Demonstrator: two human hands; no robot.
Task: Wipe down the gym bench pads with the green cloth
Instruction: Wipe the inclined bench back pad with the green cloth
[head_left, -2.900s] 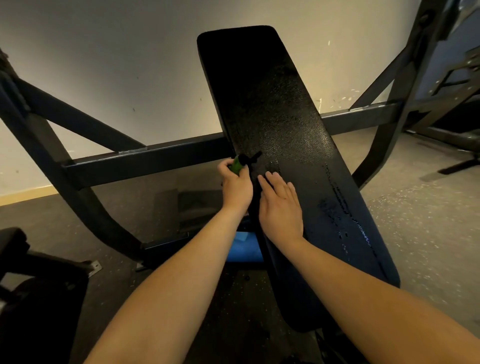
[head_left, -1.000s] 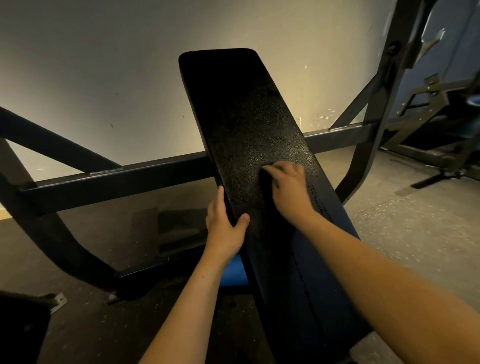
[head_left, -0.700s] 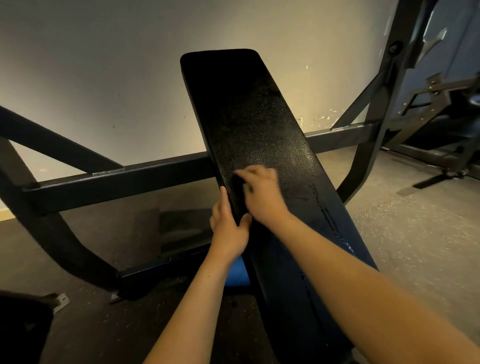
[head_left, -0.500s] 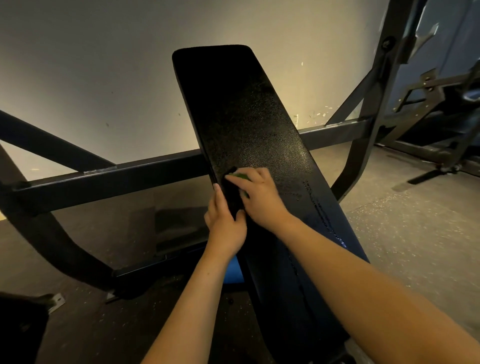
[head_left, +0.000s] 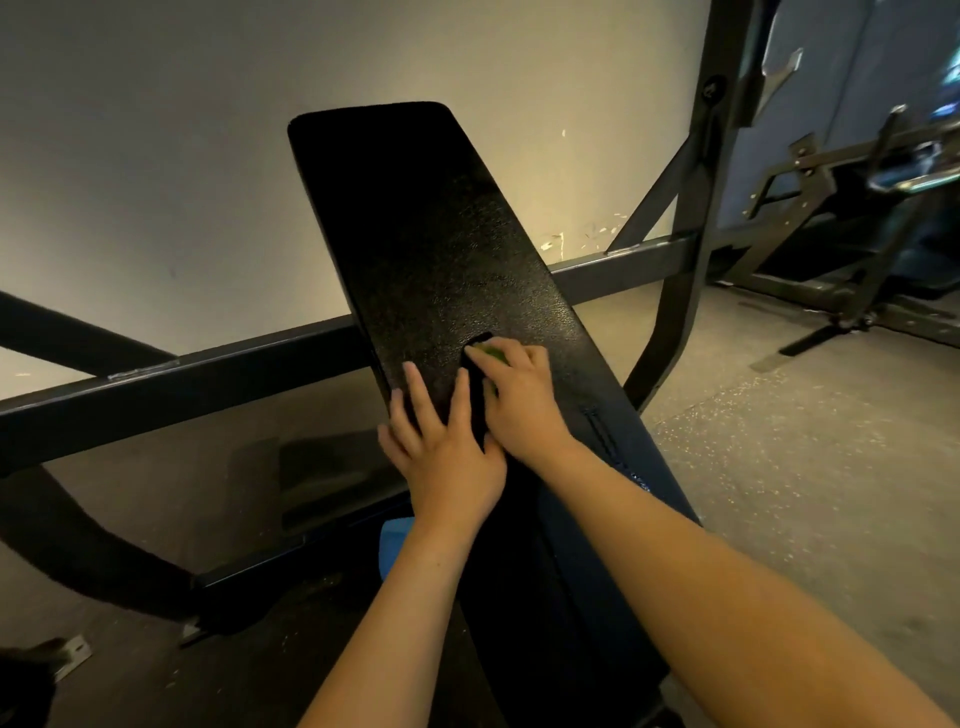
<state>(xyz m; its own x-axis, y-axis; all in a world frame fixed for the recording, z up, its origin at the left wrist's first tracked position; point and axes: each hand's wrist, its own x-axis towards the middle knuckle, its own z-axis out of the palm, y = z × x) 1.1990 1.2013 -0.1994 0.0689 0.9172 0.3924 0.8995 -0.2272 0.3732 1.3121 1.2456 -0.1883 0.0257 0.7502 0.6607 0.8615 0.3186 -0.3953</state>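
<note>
A long black bench pad (head_left: 431, 228) slants away from me toward the wall. My right hand (head_left: 519, 400) presses down on the pad's middle, fingers curled over the green cloth (head_left: 491, 353), of which only a small green edge shows. My left hand (head_left: 447, 452) lies flat on the pad just left of the right hand, fingers spread, thumb touching the right hand, holding nothing. The pad's lower right shows wet streaks (head_left: 602, 436).
A dark steel crossbar (head_left: 182, 379) runs behind the pad, with a curved frame leg (head_left: 78, 545) at left and an upright post (head_left: 701, 171) at right. Another machine (head_left: 857, 234) stands at far right. A blue part (head_left: 395, 545) sits under the pad. Speckled floor lies right.
My right hand slid left across the pad, then back toward the middle, with the cloth under it. My left hand shifted from gripping the pad's left edge to lying flat on top.
</note>
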